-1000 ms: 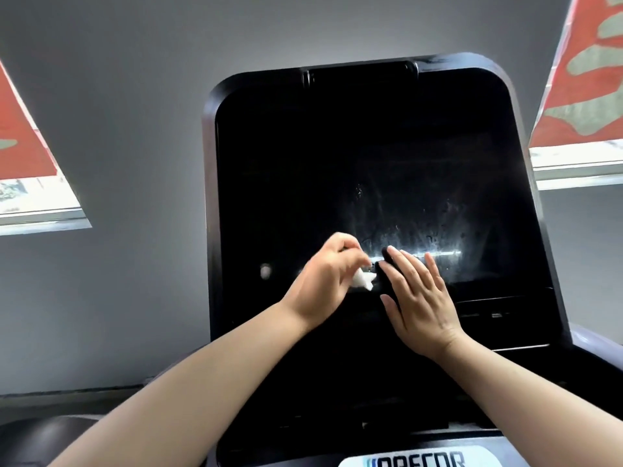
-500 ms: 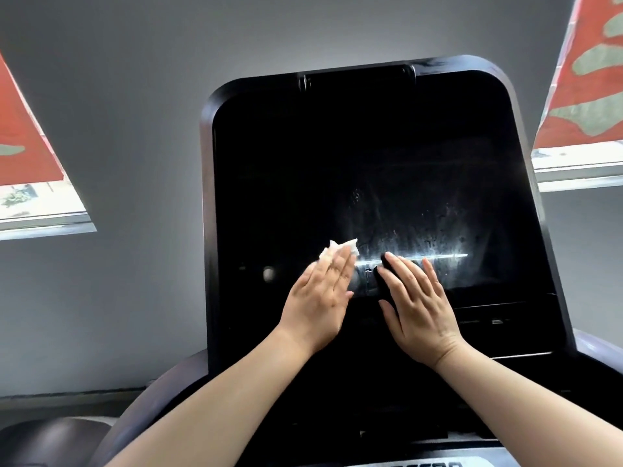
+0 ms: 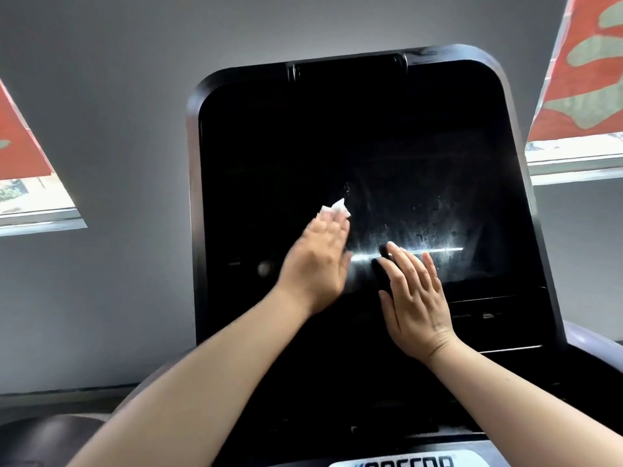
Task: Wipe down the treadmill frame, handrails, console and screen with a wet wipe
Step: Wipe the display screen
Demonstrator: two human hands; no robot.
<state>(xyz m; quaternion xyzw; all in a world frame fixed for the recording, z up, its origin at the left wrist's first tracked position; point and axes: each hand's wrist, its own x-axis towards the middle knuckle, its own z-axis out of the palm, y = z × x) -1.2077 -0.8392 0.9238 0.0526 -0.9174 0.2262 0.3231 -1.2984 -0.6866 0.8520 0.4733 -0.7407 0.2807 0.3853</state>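
Hands meet on the big glossy black treadmill screen [image 3: 387, 170], which fills the middle of the view inside its rounded black console frame [image 3: 193, 197]. Left hand [image 3: 317, 261] lies flat with fingers straight and together, pressing a small crumpled white wet wipe [image 3: 337, 207] against the glass; only a corner of the wipe shows past the fingertips, toward 12 o'clock from the hand. Right hand [image 3: 416, 298] sits just beside it toward 4 o'clock, fingers straight and slightly spread, palm flat on the lower glass and holding nothing. A hazy smeared patch with a bright horizontal glare line [image 3: 435, 250] spreads toward 3 o'clock from the wipe. Grey wall [image 3: 118, 96] stands behind the console, with red patterned window blinds [image 3: 586, 62] at 2 o'clock and 9 o'clock. A white logo label [image 3: 404, 461] peeks in at 6 o'clock
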